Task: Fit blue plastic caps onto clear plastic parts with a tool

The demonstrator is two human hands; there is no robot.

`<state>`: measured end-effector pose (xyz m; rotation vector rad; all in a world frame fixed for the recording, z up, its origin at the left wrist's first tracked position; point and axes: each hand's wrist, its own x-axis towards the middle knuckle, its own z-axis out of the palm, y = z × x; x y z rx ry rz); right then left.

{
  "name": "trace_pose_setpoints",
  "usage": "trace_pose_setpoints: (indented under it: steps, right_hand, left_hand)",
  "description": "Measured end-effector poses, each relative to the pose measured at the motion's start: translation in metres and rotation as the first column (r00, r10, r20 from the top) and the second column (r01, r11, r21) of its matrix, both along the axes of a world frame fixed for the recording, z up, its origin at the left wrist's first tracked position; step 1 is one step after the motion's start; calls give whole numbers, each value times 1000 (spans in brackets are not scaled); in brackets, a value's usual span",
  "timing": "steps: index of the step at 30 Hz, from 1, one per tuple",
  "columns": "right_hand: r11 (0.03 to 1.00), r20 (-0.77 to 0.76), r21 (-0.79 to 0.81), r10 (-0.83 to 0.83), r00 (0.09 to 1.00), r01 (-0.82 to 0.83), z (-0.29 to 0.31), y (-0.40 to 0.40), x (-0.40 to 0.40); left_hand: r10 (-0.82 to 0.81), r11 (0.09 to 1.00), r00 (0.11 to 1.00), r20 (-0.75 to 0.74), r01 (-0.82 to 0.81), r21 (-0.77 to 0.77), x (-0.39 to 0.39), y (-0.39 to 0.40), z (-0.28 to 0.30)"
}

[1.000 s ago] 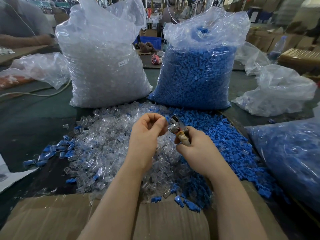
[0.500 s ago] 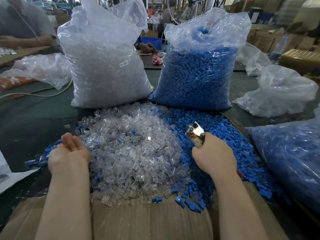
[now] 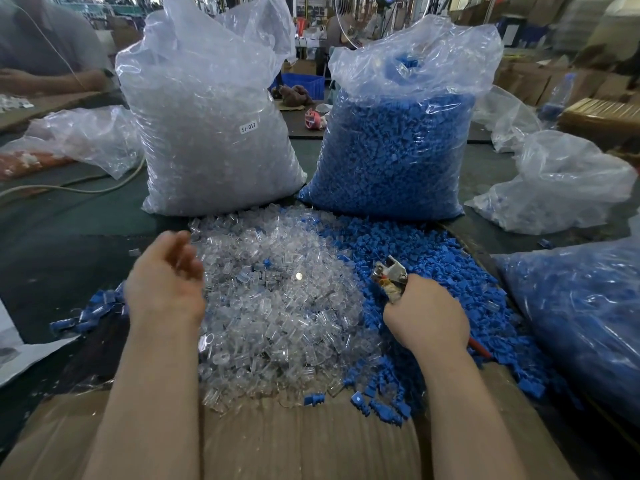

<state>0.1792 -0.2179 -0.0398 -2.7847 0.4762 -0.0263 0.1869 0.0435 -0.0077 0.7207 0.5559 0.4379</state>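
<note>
Where fingers curl round the handles: right hand (image 3: 427, 315) gripping the tool (image 3: 390, 276), metal head pointing up and away, red handle end showing behind the wrist, low over the loose blue caps (image 3: 440, 268). Left hand (image 3: 165, 282) blurred, fingers loosely spread and holding nothing, raised at the left edge of the heap of clear parts (image 3: 280, 306). Clear heap and blue heap side by side, touching along a mixed seam, both on a sheet of cardboard (image 3: 304, 441) over a dark green table (image 3: 69, 244). Small cluster of finished blue-capped pieces (image 3: 90, 311) just left of the left hand. Behind the heaps, upright and touching: bag of clear parts (image 3: 211, 133) labelled SJ-017 at left, bag of blue caps (image 3: 398, 147) at right. Further bag of blue pieces (image 3: 581, 317) at the right edge. Crumpled clear bags (image 3: 561, 181) farther back at right.
</note>
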Motion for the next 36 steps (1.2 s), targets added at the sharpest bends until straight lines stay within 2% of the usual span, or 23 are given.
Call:
trace_pose_setpoints:
  steps: [1, 2, 3, 4, 5, 6, 8, 9, 10, 11, 15, 20, 22, 24, 26, 28, 30, 32, 36]
  right_hand:
    - [1000, -13, -2, 1, 1000, -1, 0, 0, 0]
    - [1000, -19, -5, 5, 1000, -5, -1, 0, 0]
    - [1000, -21, -7, 12, 1000, -12, -1, 0, 0]
    - [1000, -24, -9, 19, 1000, -19, -1, 0, 0]
    - [1000, -28, -13, 25, 999, -25, -1, 0, 0]
    - [999, -32, -17, 28, 999, -28, -2, 0, 0]
    - [999, -29, -24, 29, 999, -30, -2, 0, 0]
    - [999, -25, -24, 29, 999, -29, -3, 1, 0]
    - [999, -24, -22, 27, 999, -27, -3, 0, 0]
    - [1000, -23, -19, 23, 999, -23, -3, 0, 0]
    - [1000, 15, 12, 9, 1000, -9, -3, 0, 1]
    - [999, 102, 36, -8, 995, 4, -2, 2, 2]
    - [999, 136, 36, -16, 991, 11, -2, 2, 3]
    - [998, 181, 64, -25, 983, 13, -2, 3, 4]
    - [992, 236, 126, -42, 971, 12, -1, 3, 6]
    - [978, 283, 209, -60, 957, -1, 0, 4, 6]
    - [951, 319, 308, -79, 944, -24, 2, 5, 6]
    - [921, 347, 387, -98, 933, -47, 3, 5, 6]
    - [908, 397, 398, -39, 917, -134, 5, 8, 4]
  left_hand:
    - [-115, 971, 991, -65, 126, 201, 4, -7, 3]
    - [-191, 883, 971, -143, 233, 408, 2, -15, 2]
    - [-272, 743, 938, -214, 346, 573, 3, -26, 4]
    - [-339, 566, 893, -296, 445, 694, 0, -35, 3]
    - [-389, 384, 838, -382, 524, 760, -2, -43, -1]
    - [-411, 207, 779, -473, 585, 784, -2, -50, -2]
    - [-375, -69, 681, -628, 656, 752, -2, -64, -4]
    - [-316, -189, 665, -677, 655, 732, -2, -70, -6]
    - [-251, -276, 663, -705, 649, 709, -2, -74, -7]
    - [-204, -314, 679, -705, 636, 704, -3, -78, -7]
    - [-195, -269, 755, -626, 573, 774, -2, -80, -9]
    - [-183, -251, 797, -576, 529, 811, 0, -78, -13]
    - [-197, -216, 819, -539, 500, 839, 0, -78, -15]
    - [-245, -95, 847, -471, 463, 881, 1, -79, -15]
    - [-312, 81, 853, -419, 464, 882, 3, -80, -13]
    - [-413, 268, 828, -380, 509, 818, 4, -80, -12]
    - [-500, 398, 801, -330, 550, 734, 3, -80, -10]
    - [-539, 441, 784, -307, 574, 690, 3, -80, -10]
    - [-529, 466, 792, -303, 571, 676, 2, -84, -9]
